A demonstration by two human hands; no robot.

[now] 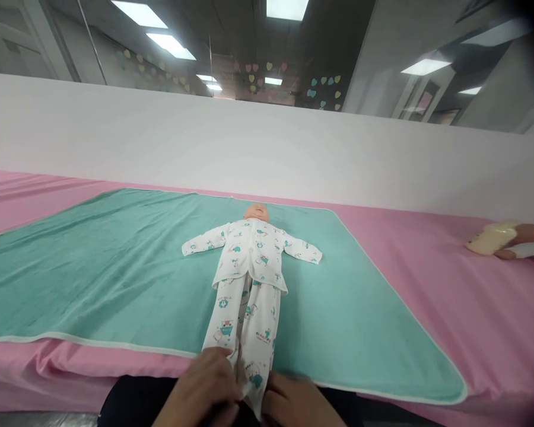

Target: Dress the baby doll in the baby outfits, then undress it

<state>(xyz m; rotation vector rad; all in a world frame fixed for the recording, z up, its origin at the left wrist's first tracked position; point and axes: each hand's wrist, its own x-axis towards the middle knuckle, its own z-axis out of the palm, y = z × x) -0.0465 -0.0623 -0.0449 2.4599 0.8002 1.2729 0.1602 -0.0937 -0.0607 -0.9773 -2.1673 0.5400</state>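
Observation:
A baby doll [256, 211] lies on its back with its head toward the wall. It wears a white printed long-sleeved top [251, 249], its arms spread to the sides. White printed pants [260, 329] cover its legs, which point toward me. My left hand [207, 379] is closed at the lower end of the pant leg on the left. At the bottom of the other leg, my right hand [291, 400] is closed on the cuff. Some fingertips of both hands are hidden or blurred. No feet show at the leg ends.
A green blanket with pale edging [129, 279] lies under the doll on a pink sheet [409, 255]. At far right, another person's hand [531, 232] holds a cream-coloured bottle [492, 238]. Behind is a white wall [231, 142] with a mirror [249, 47] above it.

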